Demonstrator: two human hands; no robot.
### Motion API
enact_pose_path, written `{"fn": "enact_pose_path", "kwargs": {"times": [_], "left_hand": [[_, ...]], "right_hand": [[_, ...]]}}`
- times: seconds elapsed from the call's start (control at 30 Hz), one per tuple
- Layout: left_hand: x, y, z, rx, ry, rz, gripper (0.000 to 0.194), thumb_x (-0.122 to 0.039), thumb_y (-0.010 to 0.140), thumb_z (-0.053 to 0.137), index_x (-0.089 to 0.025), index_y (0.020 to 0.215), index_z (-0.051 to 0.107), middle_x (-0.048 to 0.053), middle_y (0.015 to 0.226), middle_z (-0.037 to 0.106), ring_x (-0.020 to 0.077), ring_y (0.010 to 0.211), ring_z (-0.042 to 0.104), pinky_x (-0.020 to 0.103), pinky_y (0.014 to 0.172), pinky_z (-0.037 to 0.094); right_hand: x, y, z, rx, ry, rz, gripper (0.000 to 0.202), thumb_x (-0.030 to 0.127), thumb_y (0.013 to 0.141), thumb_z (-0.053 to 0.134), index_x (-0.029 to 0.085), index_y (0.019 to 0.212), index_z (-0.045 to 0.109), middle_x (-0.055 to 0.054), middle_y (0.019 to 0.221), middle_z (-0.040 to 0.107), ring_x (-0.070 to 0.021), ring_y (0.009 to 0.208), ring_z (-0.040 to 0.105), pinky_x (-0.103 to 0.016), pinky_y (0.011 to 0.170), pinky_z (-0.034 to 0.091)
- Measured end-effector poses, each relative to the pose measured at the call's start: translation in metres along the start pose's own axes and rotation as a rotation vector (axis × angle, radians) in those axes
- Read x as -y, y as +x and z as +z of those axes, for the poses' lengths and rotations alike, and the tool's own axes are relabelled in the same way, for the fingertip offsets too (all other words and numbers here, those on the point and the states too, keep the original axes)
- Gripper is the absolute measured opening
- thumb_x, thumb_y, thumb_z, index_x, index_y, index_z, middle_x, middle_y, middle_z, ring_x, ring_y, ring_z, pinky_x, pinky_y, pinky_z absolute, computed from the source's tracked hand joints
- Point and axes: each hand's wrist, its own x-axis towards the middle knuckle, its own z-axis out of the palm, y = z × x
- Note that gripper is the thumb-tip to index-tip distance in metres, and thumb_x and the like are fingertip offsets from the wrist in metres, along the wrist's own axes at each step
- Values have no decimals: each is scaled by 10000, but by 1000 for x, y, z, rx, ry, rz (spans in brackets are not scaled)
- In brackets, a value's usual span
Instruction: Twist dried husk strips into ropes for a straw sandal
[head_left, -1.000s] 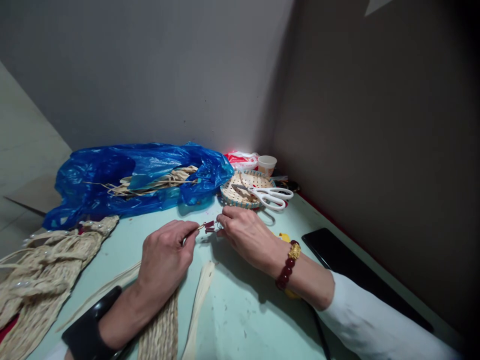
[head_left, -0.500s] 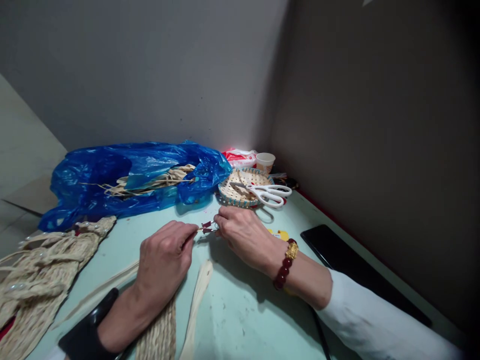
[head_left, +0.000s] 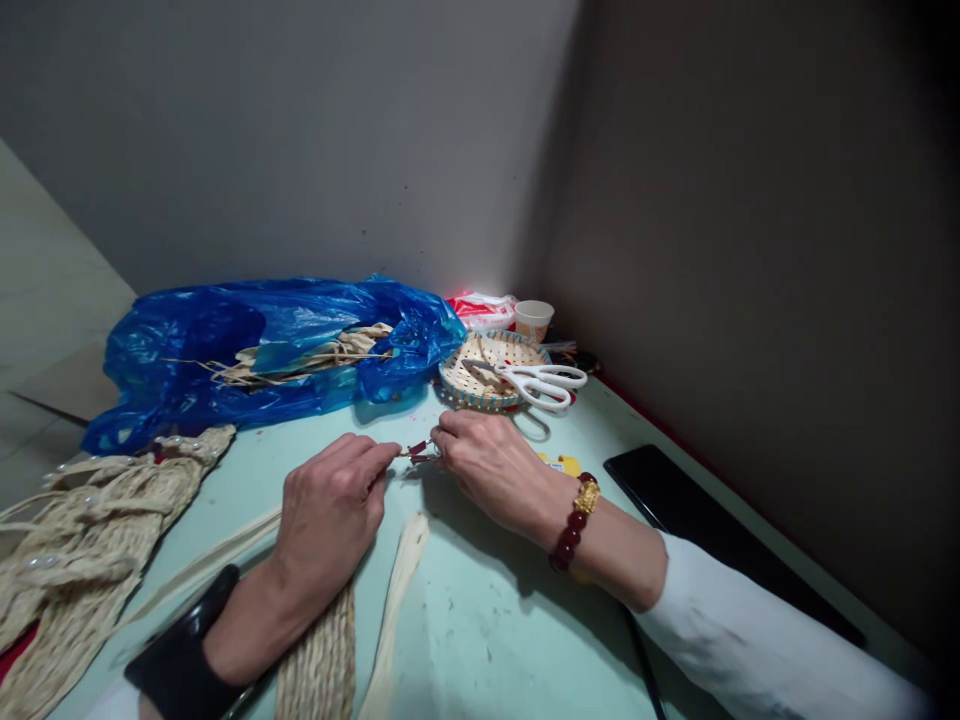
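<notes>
Near the middle of the table, my left hand (head_left: 334,510) is closed, pinching the end of a thin pale strand at its fingertips. A small dark red clip (head_left: 418,452) with wire handles sits between my two hands. My right hand (head_left: 487,465) is closed on the clip's wire handles; its fingertips are partly hidden. Below my left wrist lies a woven straw band (head_left: 319,660), partly covered by the forearm. A loose pale strip (head_left: 397,610) rests on the table between my arms.
A blue plastic bag (head_left: 300,300) with straw strips (head_left: 352,345) stands at the back. White-handled scissors (head_left: 551,375) lie on a round basket (head_left: 457,385) beside a paper cup (head_left: 534,318). Braided straw pieces (head_left: 112,530) are at left, a black phone-like slab (head_left: 720,540) at right.
Both hands stay nearly in place, with the clip still between them. The whole view has shifted slightly.
</notes>
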Motion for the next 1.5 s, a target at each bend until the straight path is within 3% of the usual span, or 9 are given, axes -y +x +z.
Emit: {"fn": "enact_pose_path", "kwargs": {"times": [0.13,0.4,0.67,0.9,1.0,1.17,1.3,1.5], "left_hand": [[0,-2,-1,-22,34,-17,249,-79,840,555,-206,968,727,28,789,713,237,764,661,325,644,446],[2,-1,1,-89,90,11,205,-80,848,551,-148,923,729,63,763,718,272,731,664,356,621,437],[-5,-3,4,-93,3,45,208,-105,882,514,-135,890,720,69,731,702,262,697,656,358,623,454],[-4,-3,8,-67,-182,-56,200,-193,925,499,-159,889,693,60,830,735,217,756,677,319,685,481],[-5,0,6,-67,-259,-132,171,-204,902,535,-170,829,687,35,795,736,187,714,680,291,672,481],[-9,1,2,-44,-338,-216,133,-214,878,540,-186,815,654,16,773,710,177,689,655,288,664,465],[-10,3,-3,-11,-378,-257,138,-217,878,504,-201,802,618,10,750,678,183,679,631,290,627,447],[-5,7,-7,31,-498,-343,114,-248,865,509,-221,808,605,-6,771,666,180,682,599,293,645,432]], "right_hand": [[0,0,-2,13,5,3,202,85,932,503,117,795,648,-71,801,616,-158,646,496,-316,546,254],[4,-1,-5,29,-12,43,201,113,913,542,127,738,640,-67,752,631,-147,576,457,-320,503,169],[4,0,0,35,3,28,180,86,888,539,130,750,647,-71,766,644,-144,565,462,-327,496,152],[6,-2,2,22,22,40,124,104,885,558,122,796,642,-82,796,647,-145,564,468,-332,494,115],[6,-3,1,20,55,59,114,181,894,584,120,811,635,-86,814,645,-143,572,480,-329,498,110],[-1,-4,0,8,160,130,152,255,882,629,140,979,610,-65,895,640,-167,696,556,-287,514,222],[-7,-4,1,-3,396,200,195,201,880,632,145,1062,590,-68,977,630,-181,897,575,-259,708,389],[-12,-2,2,-69,610,277,189,189,859,662,162,1038,606,-94,1065,601,-210,989,535,-318,834,420]]}}
